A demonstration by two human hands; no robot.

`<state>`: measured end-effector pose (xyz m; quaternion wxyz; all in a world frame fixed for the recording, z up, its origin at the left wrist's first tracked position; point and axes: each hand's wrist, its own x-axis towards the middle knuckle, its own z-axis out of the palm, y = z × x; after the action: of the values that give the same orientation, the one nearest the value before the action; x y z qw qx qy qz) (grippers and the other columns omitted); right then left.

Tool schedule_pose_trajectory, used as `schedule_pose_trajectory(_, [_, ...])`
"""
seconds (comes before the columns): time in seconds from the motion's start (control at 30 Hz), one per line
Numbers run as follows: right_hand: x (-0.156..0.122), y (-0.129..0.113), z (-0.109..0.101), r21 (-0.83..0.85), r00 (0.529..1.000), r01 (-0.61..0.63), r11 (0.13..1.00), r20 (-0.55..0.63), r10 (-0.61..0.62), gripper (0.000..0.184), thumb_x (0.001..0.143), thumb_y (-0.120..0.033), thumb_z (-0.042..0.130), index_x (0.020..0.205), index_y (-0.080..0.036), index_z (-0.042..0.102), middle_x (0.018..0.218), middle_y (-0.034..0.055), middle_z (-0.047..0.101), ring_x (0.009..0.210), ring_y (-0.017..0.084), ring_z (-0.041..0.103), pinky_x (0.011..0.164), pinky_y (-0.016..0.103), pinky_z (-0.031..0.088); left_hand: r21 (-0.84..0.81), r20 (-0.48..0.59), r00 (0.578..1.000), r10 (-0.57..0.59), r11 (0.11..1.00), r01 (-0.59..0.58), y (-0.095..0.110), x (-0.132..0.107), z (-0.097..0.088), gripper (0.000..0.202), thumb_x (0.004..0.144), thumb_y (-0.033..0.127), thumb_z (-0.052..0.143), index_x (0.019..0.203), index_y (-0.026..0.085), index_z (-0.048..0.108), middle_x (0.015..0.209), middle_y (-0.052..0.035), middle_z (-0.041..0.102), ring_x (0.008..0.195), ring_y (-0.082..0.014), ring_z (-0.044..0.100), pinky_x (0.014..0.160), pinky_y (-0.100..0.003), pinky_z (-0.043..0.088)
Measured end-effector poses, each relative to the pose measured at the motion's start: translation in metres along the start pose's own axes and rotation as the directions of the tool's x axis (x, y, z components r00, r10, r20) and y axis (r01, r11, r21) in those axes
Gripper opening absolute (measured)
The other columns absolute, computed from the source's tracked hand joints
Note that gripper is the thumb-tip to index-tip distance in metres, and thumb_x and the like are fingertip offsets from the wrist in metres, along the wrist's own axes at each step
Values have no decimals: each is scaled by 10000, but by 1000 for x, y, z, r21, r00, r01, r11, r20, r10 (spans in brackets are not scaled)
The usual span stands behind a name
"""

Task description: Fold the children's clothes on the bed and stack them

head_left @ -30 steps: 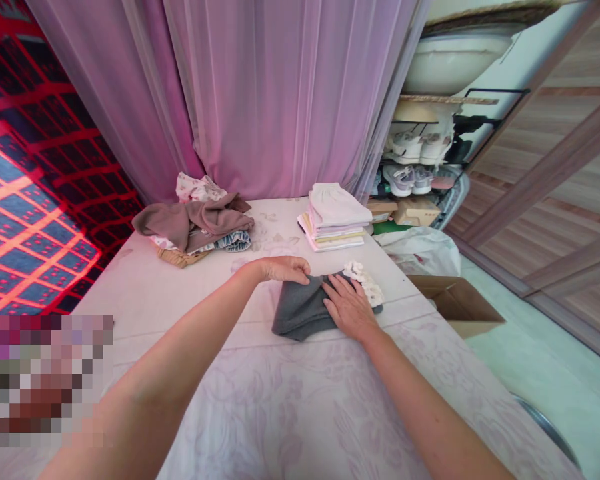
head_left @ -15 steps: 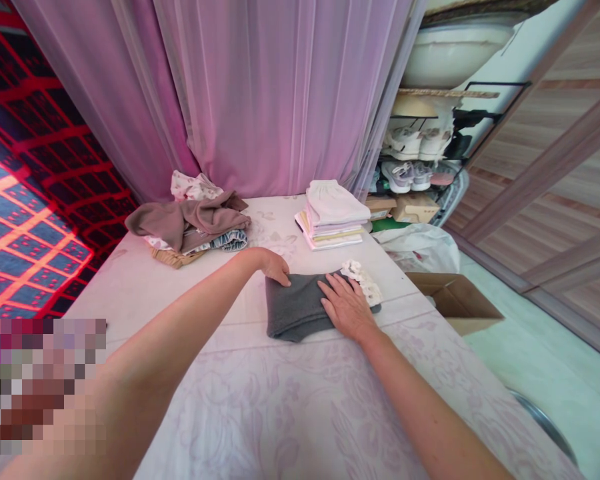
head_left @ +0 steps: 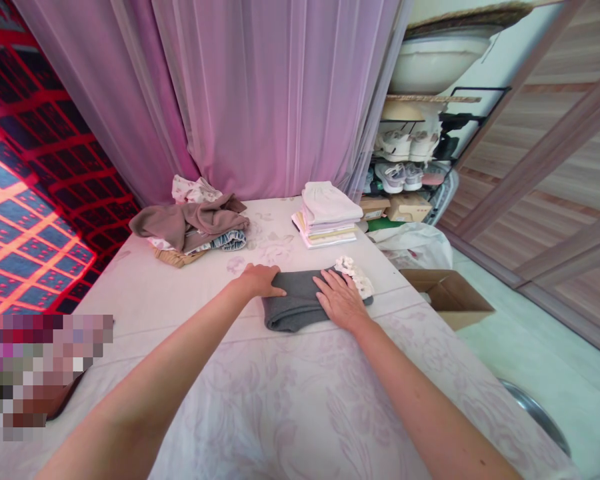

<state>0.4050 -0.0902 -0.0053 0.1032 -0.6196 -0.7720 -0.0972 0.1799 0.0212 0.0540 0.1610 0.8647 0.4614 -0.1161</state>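
A dark grey folded garment (head_left: 300, 300) with a white crocheted lace trim (head_left: 355, 277) at its right end lies on the pale floral bed cover. My left hand (head_left: 261, 280) grips its left edge, thumb on top of the cloth; its other fingertips are partly hidden. Flat on the right part of the garment rests my right hand (head_left: 341, 299), fingers stretched out beside the lace. Beyond it stands a neat stack of folded clothes (head_left: 330, 213). At the far left a loose heap of clothes (head_left: 190, 223) sits over a wicker basket (head_left: 177, 258).
Purple curtains (head_left: 260, 100) hang behind the bed. A rack with white shoes (head_left: 405, 143) and an open cardboard box (head_left: 445, 293) stand off the right edge. A metal basin (head_left: 535, 413) is on the floor. Part of the left side is pixelated.
My left hand has shifted from pinching the garment's far left corner to a wider hold along its left edge. My right hand stays on the cloth. The view has shifted slightly.
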Motion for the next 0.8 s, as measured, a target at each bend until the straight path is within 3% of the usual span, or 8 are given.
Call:
schedule_pose_trajectory(0.1, [0,-1,0,4,1000,-3,1000,3,3,450,965,-345,320,1351,-212,510,1431,88,475,1323,241,392,1101,431,198,-120,-217,975,41,990,-69,-2,-26,14,686,777,567,574,1339,197,440,1390,-158,491,1274,-334,446,1026,-465,345])
schedule_pose_trajectory(0.2, [1,-1,0,4,1000,-10,1000,0,10,447,964,-338,324,1348,-209,512,1422,90,485,1317,239,398,1103,431,192,-186,-451,885,118,957,-222,3,-55,41,603,765,456,633,1283,196,469,1402,-140,470,1289,-273,439,1068,-417,346])
schedule_pose_trajectory(0.33, [1,-2,-1,3,1000,-15,1000,4,15,446,959,-338,326,1344,-217,518,1419,86,489,1315,241,402,1101,440,201,-165,-583,801,133,947,-277,18,-80,77,366,740,274,647,1084,211,539,1369,-125,486,1264,-263,453,1052,-435,379])
schedule_pose_trajectory(0.43, [2,-2,-1,-1,1000,-22,1000,18,22,450,960,-338,319,1346,-214,514,1422,85,486,1316,238,401,1104,439,197,-165,-641,763,88,954,-249,26,-84,86,220,769,174,567,985,216,553,1274,-96,548,1199,-243,489,1031,-416,404])
schedule_pose_trajectory(0.5, [2,-2,-1,-7,1000,-23,1000,21,23,452,962,-340,315,1347,-209,512,1423,86,485,1315,237,402,1103,439,198,-156,-638,766,78,961,-228,28,-84,85,201,774,145,534,959,218,562,1178,-80,586,1118,-232,520,985,-395,436])
schedule_pose_trajectory(0.63, [1,-2,0,-5,1000,-11,1000,3,11,445,960,-340,320,1339,-223,521,1416,77,494,1311,231,408,1103,436,198,-94,-561,822,97,979,-180,30,-87,83,239,759,90,459,908,232,581,955,-53,602,963,-221,539,894,-364,466])
schedule_pose_trajectory(0.8, [0,-1,1,2,1000,-12,1000,-13,12,442,962,-344,316,1333,-231,528,1412,69,501,1307,228,417,1103,435,201,-115,-536,844,36,987,-115,29,-86,87,248,715,76,438,858,222,577,882,-56,585,896,-224,535,832,-353,461])
